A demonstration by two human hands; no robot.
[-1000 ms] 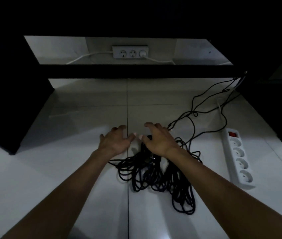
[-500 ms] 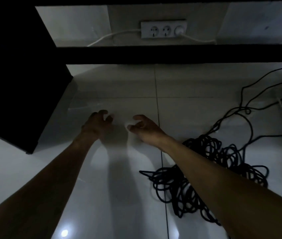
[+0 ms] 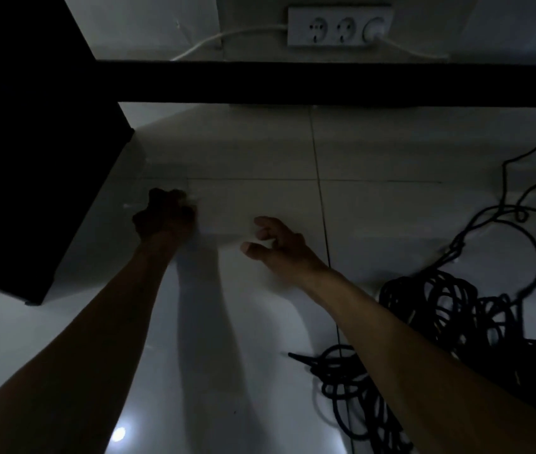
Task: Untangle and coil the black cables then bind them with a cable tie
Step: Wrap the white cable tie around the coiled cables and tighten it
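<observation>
dim light, much lost in shadow. landmark = the black cables (image 3: 450, 326), a tangled heap on the white tile floor (image 3: 391, 152) at lower right, partly covered by the right forearm and cut off by the right and bottom frame edges; a few loose strands run up from the heap toward the right edge, where they leave view. both hands are left of the heap and well apart from it, neither touching a cable. right hand (image 3: 276, 245) is nearer the heap, low over the floor, thumb and fingers spread and loosely bent, grasping nothing visible. left hand (image 3: 165, 214) is farther left of the heap, dark and blurred, fingers curled in like a fist; can't tell whether it grips anything, a pale smear at its knuckles is too blurred to read. no cable tie can be made out w/ certainty. further left of the heap, past the left hand, stands a black cabinet side (image 3: 30, 142), detail lost in darkness. beyond the heap, a black horizontal bar (image 3: 325, 81) crosses the frame, and above it a white power strip (image 3: 340, 26) w/ 2 free sockets and 1 white plug, white cords leaving each end; its top edge is cut off. a small bright glare spot (image 3: 119, 434) sits on the floor at bottom, left of the heap.
</observation>
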